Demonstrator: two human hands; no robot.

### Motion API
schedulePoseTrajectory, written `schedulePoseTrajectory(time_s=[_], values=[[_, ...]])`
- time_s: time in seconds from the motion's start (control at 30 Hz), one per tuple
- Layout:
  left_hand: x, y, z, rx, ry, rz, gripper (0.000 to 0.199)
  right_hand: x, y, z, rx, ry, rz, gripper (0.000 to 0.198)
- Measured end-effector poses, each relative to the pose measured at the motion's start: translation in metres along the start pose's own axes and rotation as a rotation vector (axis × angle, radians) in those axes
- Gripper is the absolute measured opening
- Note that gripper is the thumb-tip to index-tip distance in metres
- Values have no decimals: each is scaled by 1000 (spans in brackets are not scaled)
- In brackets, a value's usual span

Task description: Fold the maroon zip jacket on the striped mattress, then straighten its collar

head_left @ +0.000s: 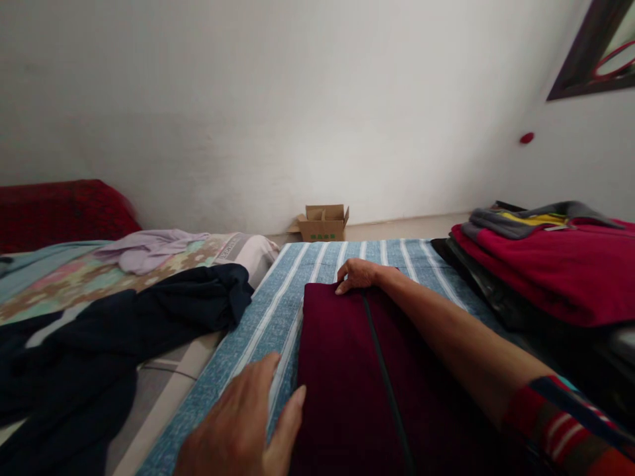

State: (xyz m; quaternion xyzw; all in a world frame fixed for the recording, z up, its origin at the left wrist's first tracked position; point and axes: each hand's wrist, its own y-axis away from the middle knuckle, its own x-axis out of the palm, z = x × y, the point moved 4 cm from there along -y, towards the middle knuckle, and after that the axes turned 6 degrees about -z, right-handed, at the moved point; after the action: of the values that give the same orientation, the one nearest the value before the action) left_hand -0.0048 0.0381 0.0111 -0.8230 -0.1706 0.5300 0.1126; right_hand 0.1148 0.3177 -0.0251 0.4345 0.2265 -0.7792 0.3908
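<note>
1. Left hand (243,423) flat, fingers spread, on blue striped sheet (278,304); thumb touching near-left edge of folded maroon cloth with dark stripe (357,383).
2. Right hand (358,275) curled, fingertips pressing far edge at 12 o'clock.
3. Cloth's long axis running 6 to 12; left hand nearer.
4. One maroon cloth; one stacked clothes pile (550,264) at 2 o'clock; one dark garment (149,311) at 9; one cardboard box (322,223) beyond.

Maroon garment (357,370), blue white-striped sheet (307,277).
</note>
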Motion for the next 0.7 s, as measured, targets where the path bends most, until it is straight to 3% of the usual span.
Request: schedulePoseTrajectory(time_s=[0.03, 0.1, 0.2, 0.33, 0.47, 0.6, 0.7], values=[[3, -9, -19, 113, -41, -8, 39, -1, -1, 0, -2, 9, 2, 25], [24, -24, -59, 330, -64, 105, 37, -3, -1, 2, -3, 33, 1, 24], [70, -36, -93, 476, -93, 349, 51, -7, 0, 8, 0, 85, -5, 25], [108, -39, -89, 435, -77, 438, 73, -7, 8, 18, 29, 284, -70, 44], [113, -36, -77, 408, -67, 479, 69, -6, 16, 27, 77, 445, -202, 63], [111, -36, -79, 391, -82, 484, 68, -26, 34, 27, 130, 429, -347, 60], [109, -37, -81, 371, -102, 499, 67, -50, 64, 15, 294, 376, -479, 46]])
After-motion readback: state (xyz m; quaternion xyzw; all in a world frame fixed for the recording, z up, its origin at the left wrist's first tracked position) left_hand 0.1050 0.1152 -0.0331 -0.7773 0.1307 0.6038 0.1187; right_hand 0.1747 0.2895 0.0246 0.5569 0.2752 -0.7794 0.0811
